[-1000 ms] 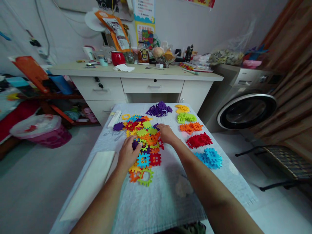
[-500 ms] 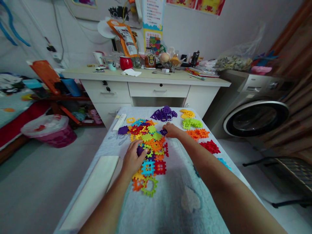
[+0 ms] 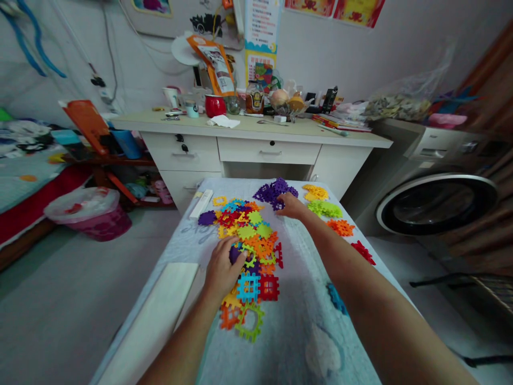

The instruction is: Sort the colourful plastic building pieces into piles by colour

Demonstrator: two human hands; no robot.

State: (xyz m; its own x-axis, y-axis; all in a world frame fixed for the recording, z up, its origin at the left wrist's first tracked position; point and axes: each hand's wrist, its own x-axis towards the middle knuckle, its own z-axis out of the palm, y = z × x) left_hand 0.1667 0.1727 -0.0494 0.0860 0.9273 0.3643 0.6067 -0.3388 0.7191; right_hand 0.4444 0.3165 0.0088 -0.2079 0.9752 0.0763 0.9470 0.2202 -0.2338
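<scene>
A mixed heap of coloured plastic interlocking tiles lies on a table under a pale blue cloth. My left hand rests on the near side of the heap, fingers curled round a purple tile. My right hand reaches to the far end, fingers closed on a purple tile at the edge of the purple pile. Sorted piles run along the right edge: yellow, green, orange, red and blue, partly hidden behind my right forearm.
A white flat box lies at the table's left edge and a white bar near the far left corner. Beyond stand a cluttered white desk, a washing machine on the right and a pink lined bin on the left floor.
My right hand has moved from the mixed heap away to the purple pile, carrying a purple tile. My left hand stayed on the purple tile. The camera tilted up.
</scene>
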